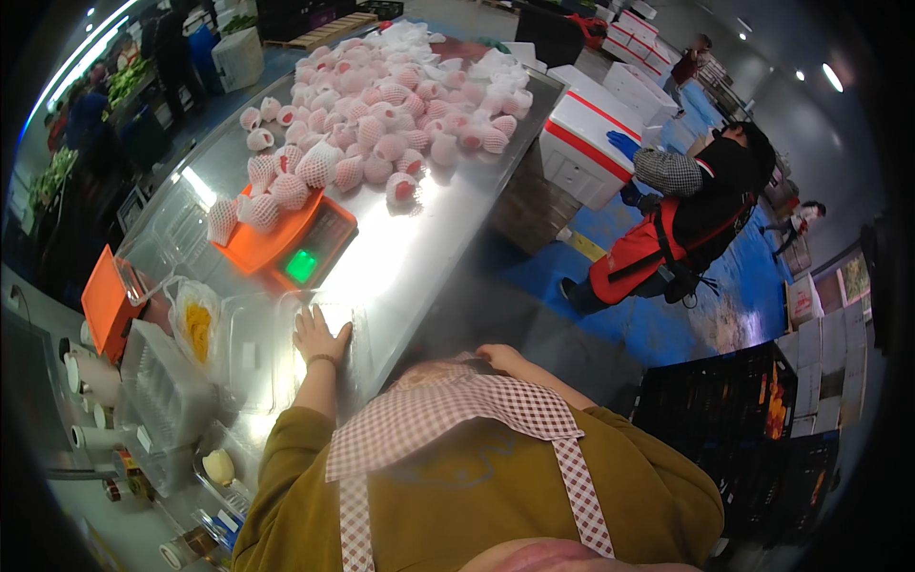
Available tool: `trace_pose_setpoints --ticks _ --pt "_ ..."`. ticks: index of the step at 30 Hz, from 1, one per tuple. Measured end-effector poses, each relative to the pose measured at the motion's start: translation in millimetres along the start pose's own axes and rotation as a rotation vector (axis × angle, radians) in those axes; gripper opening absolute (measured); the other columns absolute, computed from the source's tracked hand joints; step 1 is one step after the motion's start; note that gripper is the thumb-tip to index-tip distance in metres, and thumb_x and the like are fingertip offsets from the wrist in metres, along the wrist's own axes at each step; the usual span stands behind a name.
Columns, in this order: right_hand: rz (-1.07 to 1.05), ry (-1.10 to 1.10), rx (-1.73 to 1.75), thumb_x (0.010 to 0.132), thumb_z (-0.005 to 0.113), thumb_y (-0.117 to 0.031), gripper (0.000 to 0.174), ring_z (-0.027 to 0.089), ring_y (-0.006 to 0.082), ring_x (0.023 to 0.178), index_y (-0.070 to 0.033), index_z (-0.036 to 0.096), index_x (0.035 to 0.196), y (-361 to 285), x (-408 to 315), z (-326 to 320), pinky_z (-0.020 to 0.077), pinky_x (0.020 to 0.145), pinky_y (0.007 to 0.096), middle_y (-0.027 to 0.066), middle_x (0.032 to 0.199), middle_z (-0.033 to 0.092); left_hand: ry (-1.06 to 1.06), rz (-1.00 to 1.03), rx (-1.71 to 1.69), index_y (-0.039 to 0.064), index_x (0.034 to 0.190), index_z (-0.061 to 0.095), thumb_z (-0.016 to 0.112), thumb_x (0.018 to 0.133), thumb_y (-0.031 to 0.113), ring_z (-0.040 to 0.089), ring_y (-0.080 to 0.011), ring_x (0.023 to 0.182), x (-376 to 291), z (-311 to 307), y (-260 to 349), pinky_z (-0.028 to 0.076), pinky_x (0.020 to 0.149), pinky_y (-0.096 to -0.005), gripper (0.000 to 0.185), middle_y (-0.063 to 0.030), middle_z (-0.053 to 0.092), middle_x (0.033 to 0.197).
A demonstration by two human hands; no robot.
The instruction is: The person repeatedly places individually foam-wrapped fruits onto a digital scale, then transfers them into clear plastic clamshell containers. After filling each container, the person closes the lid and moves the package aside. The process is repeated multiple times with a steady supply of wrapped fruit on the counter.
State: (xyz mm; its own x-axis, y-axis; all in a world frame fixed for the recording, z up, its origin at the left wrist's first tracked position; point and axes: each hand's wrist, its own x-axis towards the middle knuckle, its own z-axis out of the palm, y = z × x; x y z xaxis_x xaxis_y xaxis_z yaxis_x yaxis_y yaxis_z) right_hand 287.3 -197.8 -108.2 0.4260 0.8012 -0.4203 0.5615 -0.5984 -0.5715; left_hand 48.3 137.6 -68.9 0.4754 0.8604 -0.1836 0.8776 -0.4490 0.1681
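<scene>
My left hand (319, 337) lies palm down with its fingers spread, on or just at the edge of an open clear plastic clamshell container (250, 350) on the steel table. My right hand (504, 357) is beside the front of my checked apron (457, 400), fingers partly bent; whether it holds the cloth I cannot tell. Beyond my left hand stands an orange weighing scale (314, 243) with a lit green display. Several round fruits in foam net sleeves (270, 207) sit in its orange pan. A large heap of similar sleeved fruits (389, 121) covers the table's far end.
Stacked clear plastic containers (164, 400), a bag with yellow contents (196, 329) and another orange device (111, 300) are at left. A co-worker (686, 207) in a red apron touches a white foam box (590, 136) beyond the table's right edge. Black crates (715, 400) stand at right.
</scene>
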Motion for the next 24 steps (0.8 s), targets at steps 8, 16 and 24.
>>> trace_pose_setpoints --ticks 8,16,24 --pt "-0.064 -0.118 0.032 0.082 0.065 -0.021 0.033 0.068 0.0325 0.097 -0.007 0.069 0.111 -14.8 33.8 -2.9 0.0533 0.084 0.0403 0.0166 0.105 0.071 0.054 0.114 -0.031 0.009 0.15 0.039 0.058 0.087 0.053 0.022 -0.0338 0.148 -7.1 15.3 -14.0 0.02 0.117 -0.0529 0.079 -0.0137 0.03 0.159" --pt "-0.152 0.112 0.127 0.082 0.068 -0.023 0.034 0.069 0.033 0.093 -0.006 0.069 0.111 -56.4 96.5 -65.4 0.0543 0.082 0.0396 0.0174 0.103 0.071 0.216 0.117 -0.159 0.005 0.137 0.051 0.064 0.085 0.039 0.033 -0.0354 0.142 -6.5 29.7 -17.5 0.025 0.115 -0.0525 0.063 -0.0148 0.043 0.151" --pt "-0.195 0.377 0.197 0.087 0.069 -0.015 0.031 0.068 0.0221 0.085 -0.002 0.067 0.116 -33.9 237.0 -177.6 0.0539 0.078 0.0334 0.0135 0.094 0.071 0.453 0.093 -0.333 0.003 0.094 0.058 0.07 0.081 0.017 0.05 -0.038 0.125 1.7 38.9 -19.2 0.039 0.105 -0.0479 0.023 -0.0168 0.056 0.135"
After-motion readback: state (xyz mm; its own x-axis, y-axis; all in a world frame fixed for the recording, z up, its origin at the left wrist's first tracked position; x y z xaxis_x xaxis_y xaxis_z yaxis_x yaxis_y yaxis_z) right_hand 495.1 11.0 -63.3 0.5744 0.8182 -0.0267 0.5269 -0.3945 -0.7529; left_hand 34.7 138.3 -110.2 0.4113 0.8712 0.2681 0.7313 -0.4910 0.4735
